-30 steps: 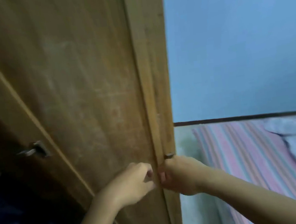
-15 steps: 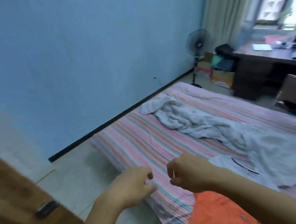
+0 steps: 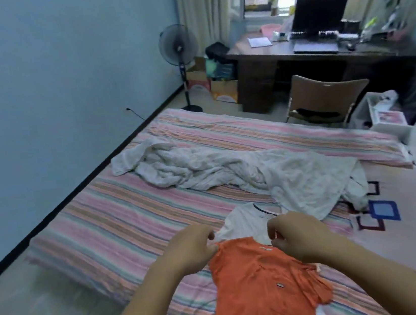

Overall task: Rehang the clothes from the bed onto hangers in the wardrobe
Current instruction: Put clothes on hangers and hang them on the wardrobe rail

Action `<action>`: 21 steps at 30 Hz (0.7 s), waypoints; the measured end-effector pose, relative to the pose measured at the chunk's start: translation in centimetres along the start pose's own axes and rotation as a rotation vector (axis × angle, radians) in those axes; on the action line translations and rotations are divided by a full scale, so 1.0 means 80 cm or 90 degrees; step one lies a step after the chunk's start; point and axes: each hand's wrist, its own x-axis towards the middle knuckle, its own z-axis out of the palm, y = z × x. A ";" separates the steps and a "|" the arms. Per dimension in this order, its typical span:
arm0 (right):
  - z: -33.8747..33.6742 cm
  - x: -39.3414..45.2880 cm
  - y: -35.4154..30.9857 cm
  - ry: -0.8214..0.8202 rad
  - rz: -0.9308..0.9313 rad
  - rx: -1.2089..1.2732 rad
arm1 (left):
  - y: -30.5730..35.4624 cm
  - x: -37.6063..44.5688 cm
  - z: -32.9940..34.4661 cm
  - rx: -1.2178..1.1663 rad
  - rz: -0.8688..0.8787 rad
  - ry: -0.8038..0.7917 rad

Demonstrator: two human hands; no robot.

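Both hands hide orange shirt (image 3: 260,282) collar

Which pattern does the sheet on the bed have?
The bed sheet has pink, grey and orange stripes; the head view shows it best.

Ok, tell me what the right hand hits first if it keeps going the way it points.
The right hand grips the orange shirt's collar and points forward over the bed. Straight on, it would probably meet the white shirt just beyond, then the crumpled sheet; depth is hard to judge.
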 end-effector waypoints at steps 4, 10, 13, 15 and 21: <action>0.026 0.030 0.080 0.009 0.085 0.011 | 0.015 0.095 0.027 0.010 0.007 -0.001; 0.087 0.086 0.158 -0.001 0.171 0.046 | 0.021 0.229 0.092 0.023 0.021 -0.047; 0.133 0.122 0.181 0.000 0.208 0.090 | 0.010 0.289 0.135 0.023 0.021 -0.069; 0.168 0.146 0.195 0.008 0.231 0.123 | -0.001 0.326 0.171 0.015 0.017 -0.081; 0.294 0.211 0.246 -0.009 0.326 0.198 | -0.042 0.421 0.293 0.025 0.024 -0.155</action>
